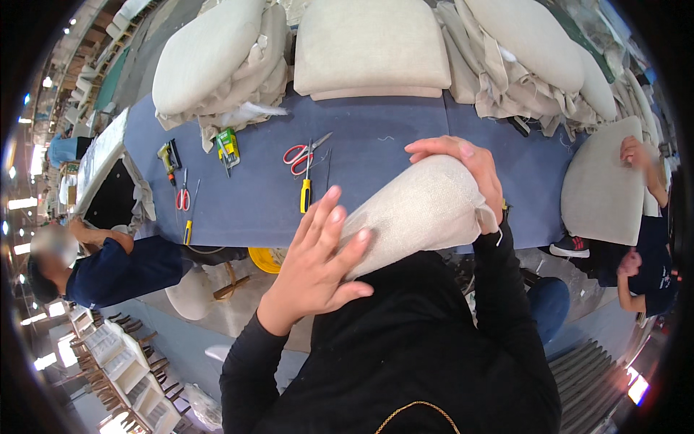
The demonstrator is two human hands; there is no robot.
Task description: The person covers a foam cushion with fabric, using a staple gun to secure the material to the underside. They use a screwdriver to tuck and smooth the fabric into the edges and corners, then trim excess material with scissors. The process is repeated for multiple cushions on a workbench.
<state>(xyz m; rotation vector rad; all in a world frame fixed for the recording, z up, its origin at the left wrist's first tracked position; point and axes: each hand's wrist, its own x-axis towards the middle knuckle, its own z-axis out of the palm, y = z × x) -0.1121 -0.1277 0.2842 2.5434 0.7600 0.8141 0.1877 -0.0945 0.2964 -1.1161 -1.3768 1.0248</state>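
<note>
Cushion in cream fabric (423,202) raised in both hands over the near edge of the bench (405,134), tilted, right end higher, with a loose flap of cloth at lower right. Left hand (311,264): fingers spread, thumb apart, palm toward the cushion's lower left end; firmness of contact hard to tell. Right hand (470,170): fingers bent over the upper right end, gripping it.

Near mid-bench, red-handled scissors (311,151) just beside a yellow-handled screwdriver (306,195). Toward the left edge, second scissors (183,195) and second screwdriver (188,231), close together; farther back, a green-and-yellow box (228,147). Along the far edge, left stack of cushions (210,54), middle stack (372,54) and right stack (531,43). At the bench's right end, another cushion (600,184) stood up beside a co-worker's hand (632,152). Beyond the left edge, a person in dark blue (123,267).
</note>
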